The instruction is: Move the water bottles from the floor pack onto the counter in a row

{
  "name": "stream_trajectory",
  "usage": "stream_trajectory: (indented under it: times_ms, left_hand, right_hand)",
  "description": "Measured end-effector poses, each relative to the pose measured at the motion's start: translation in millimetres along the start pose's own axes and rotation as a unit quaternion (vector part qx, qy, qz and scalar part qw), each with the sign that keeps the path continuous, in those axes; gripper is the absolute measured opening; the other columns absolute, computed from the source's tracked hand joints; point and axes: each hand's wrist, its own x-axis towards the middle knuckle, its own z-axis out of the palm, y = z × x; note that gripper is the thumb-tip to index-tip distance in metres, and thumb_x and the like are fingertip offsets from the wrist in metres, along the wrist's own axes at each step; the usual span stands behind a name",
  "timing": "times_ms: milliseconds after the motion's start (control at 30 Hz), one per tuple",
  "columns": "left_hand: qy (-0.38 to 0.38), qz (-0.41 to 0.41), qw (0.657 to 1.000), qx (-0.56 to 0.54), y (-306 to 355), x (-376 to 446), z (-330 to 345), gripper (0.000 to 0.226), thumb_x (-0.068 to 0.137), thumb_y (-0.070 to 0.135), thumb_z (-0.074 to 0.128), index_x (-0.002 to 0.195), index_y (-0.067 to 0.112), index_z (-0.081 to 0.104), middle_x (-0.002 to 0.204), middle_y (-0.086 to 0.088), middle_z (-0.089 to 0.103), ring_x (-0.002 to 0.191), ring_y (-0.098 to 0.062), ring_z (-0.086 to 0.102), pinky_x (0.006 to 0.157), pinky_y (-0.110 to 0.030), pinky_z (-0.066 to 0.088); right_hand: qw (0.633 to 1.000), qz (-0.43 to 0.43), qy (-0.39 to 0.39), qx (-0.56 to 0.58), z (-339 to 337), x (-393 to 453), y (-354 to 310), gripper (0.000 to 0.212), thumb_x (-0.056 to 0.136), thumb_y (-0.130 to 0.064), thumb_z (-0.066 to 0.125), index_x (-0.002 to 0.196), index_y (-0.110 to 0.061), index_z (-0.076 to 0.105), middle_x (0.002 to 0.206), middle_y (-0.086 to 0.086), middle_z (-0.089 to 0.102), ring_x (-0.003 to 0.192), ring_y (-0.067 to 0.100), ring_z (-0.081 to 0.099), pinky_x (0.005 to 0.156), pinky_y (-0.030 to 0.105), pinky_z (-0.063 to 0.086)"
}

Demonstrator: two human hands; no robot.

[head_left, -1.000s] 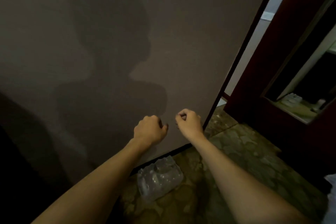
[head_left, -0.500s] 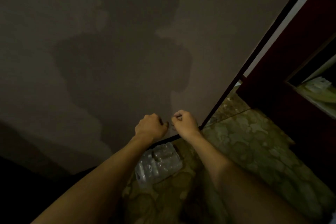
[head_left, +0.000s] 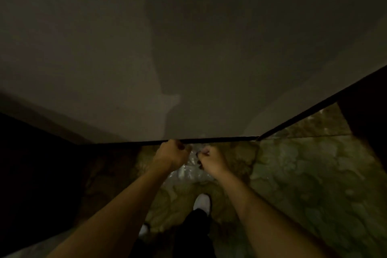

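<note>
- Since half a second ago the view has tipped downward: the wall's foot now crosses mid-picture, and both hands, earlier against the wall, sit over the pack.
- The left hand [head_left: 170,156] is curled into a fist; whether its grip holds any wrap cannot be told.
- The right hand [head_left: 210,160] is curled likewise, just beside the left; its grip is equally unclear.
- The pack of water bottles [head_left: 189,170] lies on the mottled floor [head_left: 303,174] against the wall [head_left: 125,48], mostly hidden under the hands.
- A white shoe [head_left: 202,203] stands nearer, below the pack.
</note>
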Motion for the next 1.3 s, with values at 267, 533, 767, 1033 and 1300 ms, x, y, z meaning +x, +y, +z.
stream_trajectory:
  times_ms: [267, 533, 767, 1033, 1300]
  left_hand:
    - [-0.037, -0.098, 0.993, -0.046, -70.6, 88.0, 102.3, 0.035, 0.097, 0.041, 0.052, 0.108, 0.011, 0.068, 0.105, -0.007, 0.070, 0.092, -0.021, 0.066, 0.084, -0.034, 0.056]
    - [-0.072, -0.121, 0.979, -0.146, -151.1, 199.5, 214.5, 0.027, 0.095, 0.040, 0.055, 0.098, 0.019, 0.072, 0.109, -0.010, 0.071, 0.103, -0.028, 0.065, 0.096, -0.047, 0.051]
    - [-0.049, -0.109, 0.964, -0.239, -198.4, 312.8, 272.9, 0.029, 0.098, 0.024, 0.053, 0.124, 0.015, 0.063, 0.124, -0.011, 0.066, 0.116, -0.028, 0.060, 0.105, -0.048, 0.044]
    - [-0.054, -0.135, 0.967, -0.210, -239.8, 378.7, 310.4, 0.025, 0.099, 0.007, 0.043, 0.112, -0.002, 0.062, 0.093, -0.022, 0.060, 0.067, -0.014, 0.051, 0.060, -0.024, 0.039]
    - [-0.017, -0.161, 0.977, -0.142, -266.6, 410.9, 320.0, 0.049, 0.101, 0.028, 0.043, 0.141, 0.001, 0.042, 0.140, -0.020, 0.049, 0.125, -0.035, 0.051, 0.102, -0.041, 0.045]
  right_hand:
    - [0.995, 0.050, -0.088, -0.005, 34.7, 97.6, 109.5, 0.024, 0.097, -0.020, 0.048, 0.118, -0.019, 0.060, 0.104, 0.001, 0.061, 0.083, 0.010, 0.058, 0.070, 0.023, 0.049]
    - [0.990, 0.062, -0.129, -0.010, 82.8, 200.0, 199.7, 0.036, 0.101, -0.023, 0.041, 0.135, -0.016, 0.050, 0.135, 0.003, 0.054, 0.117, 0.017, 0.051, 0.090, 0.022, 0.034]
    - [0.993, 0.009, -0.121, -0.005, 143.8, 331.7, 253.5, 0.033, 0.102, -0.017, 0.040, 0.127, -0.013, 0.059, 0.112, -0.002, 0.062, 0.100, 0.013, 0.057, 0.086, 0.026, 0.045]
    - [0.989, -0.006, -0.136, -0.060, 206.8, 411.6, 291.1, 0.023, 0.096, -0.010, 0.047, 0.100, 0.000, 0.068, 0.093, 0.017, 0.067, 0.092, 0.034, 0.064, 0.084, 0.045, 0.051]
    - [0.984, 0.022, -0.151, -0.092, 248.2, 448.0, 298.6, 0.034, 0.099, -0.019, 0.043, 0.068, -0.015, 0.058, 0.074, 0.004, 0.057, 0.077, 0.023, 0.056, 0.075, 0.035, 0.048]
